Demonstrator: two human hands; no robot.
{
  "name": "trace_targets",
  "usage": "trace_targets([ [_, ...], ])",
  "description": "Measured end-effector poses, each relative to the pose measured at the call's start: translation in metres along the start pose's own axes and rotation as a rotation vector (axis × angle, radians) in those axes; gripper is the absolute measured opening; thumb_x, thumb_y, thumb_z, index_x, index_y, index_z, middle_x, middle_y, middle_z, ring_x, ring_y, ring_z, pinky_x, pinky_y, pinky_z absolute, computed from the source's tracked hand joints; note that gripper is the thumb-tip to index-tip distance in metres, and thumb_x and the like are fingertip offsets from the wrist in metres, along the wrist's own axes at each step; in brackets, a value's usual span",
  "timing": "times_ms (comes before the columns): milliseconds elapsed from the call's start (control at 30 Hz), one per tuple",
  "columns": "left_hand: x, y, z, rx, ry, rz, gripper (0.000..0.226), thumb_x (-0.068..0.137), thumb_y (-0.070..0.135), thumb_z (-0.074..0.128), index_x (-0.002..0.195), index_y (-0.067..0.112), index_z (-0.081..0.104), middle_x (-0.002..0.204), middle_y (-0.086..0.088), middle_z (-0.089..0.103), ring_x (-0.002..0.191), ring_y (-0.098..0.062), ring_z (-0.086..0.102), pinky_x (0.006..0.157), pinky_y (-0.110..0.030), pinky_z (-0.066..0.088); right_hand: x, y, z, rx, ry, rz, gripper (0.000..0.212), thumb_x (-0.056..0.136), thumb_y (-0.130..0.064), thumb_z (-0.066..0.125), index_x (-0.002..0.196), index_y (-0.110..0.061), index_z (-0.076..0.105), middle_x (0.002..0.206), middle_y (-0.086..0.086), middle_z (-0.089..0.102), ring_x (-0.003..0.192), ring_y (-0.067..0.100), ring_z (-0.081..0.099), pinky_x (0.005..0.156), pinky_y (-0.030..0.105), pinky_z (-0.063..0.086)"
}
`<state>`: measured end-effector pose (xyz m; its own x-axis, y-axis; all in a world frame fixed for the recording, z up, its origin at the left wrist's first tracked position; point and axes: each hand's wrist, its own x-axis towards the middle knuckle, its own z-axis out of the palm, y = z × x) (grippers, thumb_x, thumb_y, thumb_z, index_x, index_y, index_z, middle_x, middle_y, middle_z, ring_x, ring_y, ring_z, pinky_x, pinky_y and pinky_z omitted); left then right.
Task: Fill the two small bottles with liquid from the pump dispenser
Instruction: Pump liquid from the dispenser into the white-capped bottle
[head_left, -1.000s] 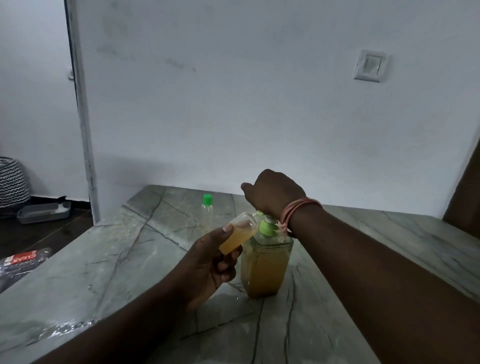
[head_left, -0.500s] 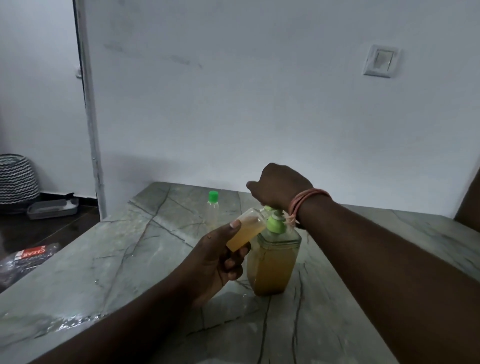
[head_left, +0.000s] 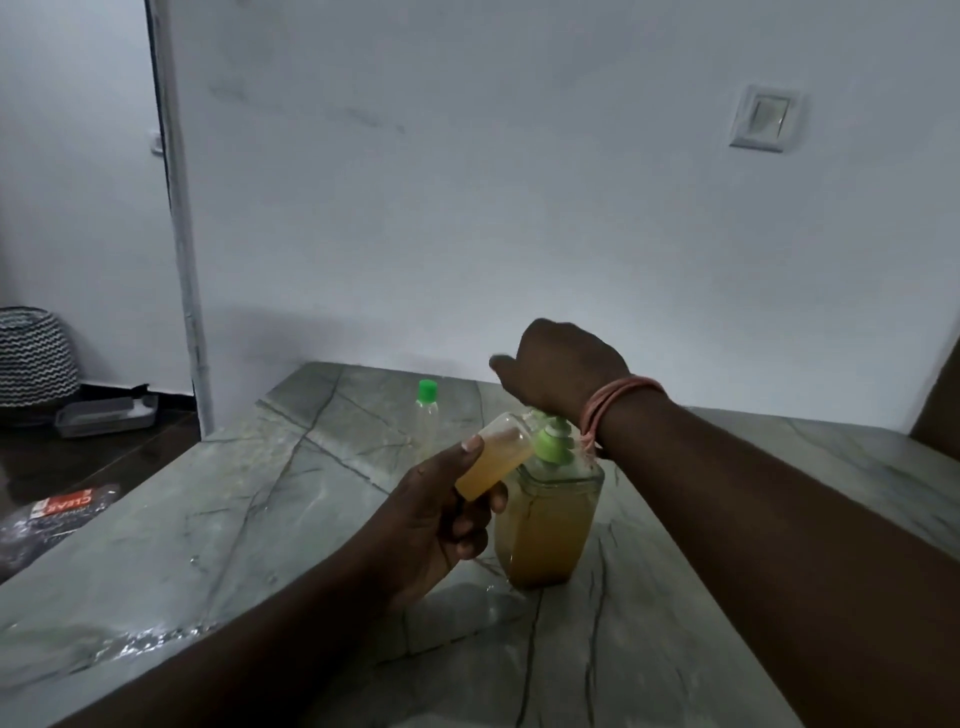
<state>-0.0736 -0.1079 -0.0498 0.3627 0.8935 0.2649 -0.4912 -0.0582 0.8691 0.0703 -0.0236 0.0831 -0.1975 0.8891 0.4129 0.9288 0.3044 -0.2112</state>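
A square clear pump dispenser (head_left: 545, 525) of amber liquid with a green pump top stands on the marble table (head_left: 260, 519). My left hand (head_left: 441, 514) grips a small open bottle (head_left: 493, 462), tilted, its mouth up against the green spout; amber liquid fills its lower part. My right hand (head_left: 561, 369) rests on top of the pump head, palm down, with pink bands round the wrist. A second small clear bottle (head_left: 427, 410) with a green cap stands upright farther back on the table.
A white wall with a light switch (head_left: 763, 119) rises just behind the table. To the left, on the dark floor, are a patterned basket (head_left: 31, 358), a grey tray (head_left: 104, 415) and a plastic packet (head_left: 57, 514). Water glistens near the table's left edge.
My right hand has lifted slightly on the pump head. My left hand keeps the small bottle at the spout. The view has shifted a little.
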Motion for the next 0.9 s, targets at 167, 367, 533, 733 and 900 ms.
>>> trace_targets([
  [167, 0.000, -0.003, -0.002, -0.004, 0.019, 0.011, 0.052, 0.091, 0.049, 0.063, 0.131, 0.014, 0.060, 0.079, -0.009, 0.063, 0.052, -0.007, 0.043, 0.047, -0.020, 0.043, -0.003, 0.005, 0.012, 0.124, -0.045, 0.058, 0.039, 0.080, -0.043, 0.047, 0.070, -0.012, 0.068, 0.077, 0.005, 0.071, 0.070, 0.025, 0.064, 0.073, 0.035, 0.053],
  [367, -0.003, -0.001, 0.003, 0.005, 0.027, 0.007, 0.053, 0.088, 0.050, 0.064, 0.130, 0.018, 0.061, 0.079, -0.011, 0.063, 0.053, -0.009, 0.042, 0.047, -0.021, 0.042, 0.001, 0.001, 0.002, 0.056, -0.128, 0.039, 0.035, 0.082, -0.042, 0.050, 0.073, -0.012, 0.066, 0.081, 0.005, 0.071, 0.074, 0.024, 0.064, 0.075, 0.034, 0.054],
  [533, -0.001, -0.001, 0.000, 0.022, -0.008, 0.008, 0.041, 0.094, 0.049, 0.061, 0.124, 0.024, 0.070, 0.080, -0.007, 0.063, 0.054, -0.007, 0.043, 0.049, -0.020, 0.043, 0.003, 0.005, 0.009, 0.151, -0.065, 0.050, 0.040, 0.081, -0.042, 0.049, 0.072, -0.008, 0.069, 0.068, 0.007, 0.068, 0.059, 0.023, 0.060, 0.059, 0.029, 0.048],
  [733, -0.002, -0.001, 0.000, -0.021, 0.015, -0.002, 0.050, 0.090, 0.048, 0.064, 0.131, 0.019, 0.065, 0.077, -0.007, 0.060, 0.053, -0.007, 0.043, 0.048, -0.020, 0.042, 0.000, 0.005, 0.009, 0.114, -0.095, 0.057, 0.040, 0.084, -0.044, 0.048, 0.076, -0.011, 0.069, 0.074, 0.007, 0.068, 0.069, 0.025, 0.062, 0.064, 0.031, 0.047],
  [900, -0.002, 0.002, 0.004, -0.021, -0.006, 0.015, 0.030, 0.090, 0.048, 0.064, 0.110, 0.029, 0.077, 0.076, -0.005, 0.060, 0.052, -0.007, 0.044, 0.048, -0.019, 0.043, 0.003, 0.000, 0.000, -0.011, -0.050, 0.017, 0.036, 0.082, -0.048, 0.049, 0.071, -0.015, 0.062, 0.080, 0.003, 0.070, 0.074, 0.024, 0.063, 0.074, 0.035, 0.053],
])
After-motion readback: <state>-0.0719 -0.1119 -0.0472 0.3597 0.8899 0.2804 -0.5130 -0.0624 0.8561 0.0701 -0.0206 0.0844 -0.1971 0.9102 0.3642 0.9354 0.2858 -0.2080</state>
